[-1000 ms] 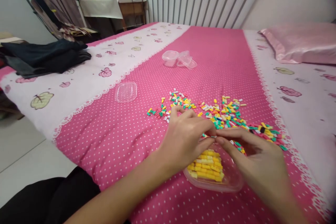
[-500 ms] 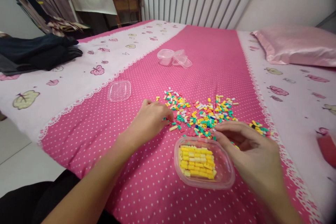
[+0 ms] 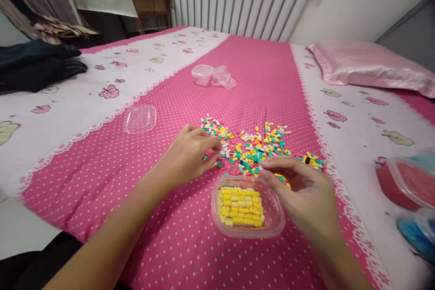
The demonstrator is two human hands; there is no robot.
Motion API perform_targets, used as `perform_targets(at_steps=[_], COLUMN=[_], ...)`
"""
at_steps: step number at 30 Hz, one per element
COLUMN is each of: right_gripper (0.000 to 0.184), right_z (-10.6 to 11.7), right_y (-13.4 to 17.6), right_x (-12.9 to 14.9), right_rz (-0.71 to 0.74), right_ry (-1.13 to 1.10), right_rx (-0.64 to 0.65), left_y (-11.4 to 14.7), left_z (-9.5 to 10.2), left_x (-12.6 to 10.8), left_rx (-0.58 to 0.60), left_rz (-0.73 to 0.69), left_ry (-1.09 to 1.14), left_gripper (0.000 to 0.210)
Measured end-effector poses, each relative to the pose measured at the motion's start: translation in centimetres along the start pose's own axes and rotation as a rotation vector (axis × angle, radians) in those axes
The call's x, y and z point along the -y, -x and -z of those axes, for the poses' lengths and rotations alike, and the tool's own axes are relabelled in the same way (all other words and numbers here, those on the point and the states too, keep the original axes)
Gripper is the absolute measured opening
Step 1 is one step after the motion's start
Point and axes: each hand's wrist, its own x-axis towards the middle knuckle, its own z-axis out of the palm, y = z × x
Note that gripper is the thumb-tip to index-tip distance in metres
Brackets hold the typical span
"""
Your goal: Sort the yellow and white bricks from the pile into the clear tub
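Observation:
Small plastic building bricks (image 3: 251, 152) in green, yellow, white, red and other colours lie in a loose pile on the pink dotted bedspread (image 3: 190, 240). At the pile's left edge is my left hand (image 3: 190, 154), palm down, thumb and fingers a little apart, with bricks showing between them. My right hand (image 3: 306, 195) pinches a small white brick (image 3: 261, 168) between thumb and forefinger, at the near side of the pile. Just below sits a clear plastic box (image 3: 273, 224). Yellow and cream bricks (image 3: 241, 206) stand packed in rows in its left part.
A clear lid (image 3: 140, 119) lies to the left. Clear containers (image 3: 203, 74) are farther back. Tubs with red contents (image 3: 408, 186) and blue contents (image 3: 418, 233) stand at the right edge. There are also a pink pillow (image 3: 370, 65) and dark clothes (image 3: 37, 65).
The view has turned right, bringing the red and blue tubs further into sight. My left hand has opened slightly over the pile. A white brick now shows at my right fingertips.

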Motion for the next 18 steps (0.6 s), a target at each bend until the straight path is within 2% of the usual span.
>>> perform_targets(at_steps=[3,6,11,18], right_gripper=[0.019,0.025,0.028,0.028], right_z=[-0.3,-0.6,-0.7,-0.6], right_y=[0.0,0.0,0.1,0.3], right_x=[0.6,1.1,1.5,1.4], right_rz=[-0.019,-0.016,-0.004,0.005], right_ry=[-0.055,-0.102,-0.097,-0.084], right_rx=[-0.002,-0.026,-0.037,-0.061], left_y=[-0.1,0.0,0.3,0.1], left_z=[0.0,-0.2,-0.5,-0.3], left_x=[-1.8,-3.5,-4.5,-4.5], left_rx=[-0.112,-0.194,-0.345,-0.404], left_rz=[-0.208,-0.301,-0.320,-0.326], left_ry=[0.237,0.326,0.323,0.303], left_gripper=[0.012,0.011,0.010,0.006])
